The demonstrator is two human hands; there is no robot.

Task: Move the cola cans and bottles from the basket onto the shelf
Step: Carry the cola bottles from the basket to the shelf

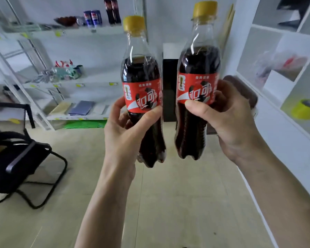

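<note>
Two bottles up and in transit! The left hand (125, 126) wraps the left cola bottle (142, 90) around its lower half, thumb pressed across the bottom edge of the red label, fingers curled round the far side. The right hand (227, 119) does the same job on the right cola bottle (198, 81), thumb laid over the label's lower edge, fingers closed behind it. Both grips look firm, and both bottles hang clear of any surface, out in front of the body above the floor (168, 203).

Orientation is tidy: each bottle stands near upright, long axis running vertically, yellow caps pointing up above the hands, lobed bases hanging below the palms. The labels face the camera. The two bottles sit just beside one another without touching, the right one held a touch higher.

By my reading this is the carry step, with the basket out of view and the placing not yet done. The shelf (75, 31) stands beyond the left hand, up and away to its left, and on its top board sit cola cans (93, 17) and dark bottles (112, 10), so that looks the likely destination. A black chair (20, 158) sits low, well to the left of the left hand.

What's next? I'd say a reach forward and leftward, keeping both bottles vertical, then setting the bases flat on the board beside the drinks there before the fingers loosen. The risk is knocking those standing neighbours on the way in.
</note>
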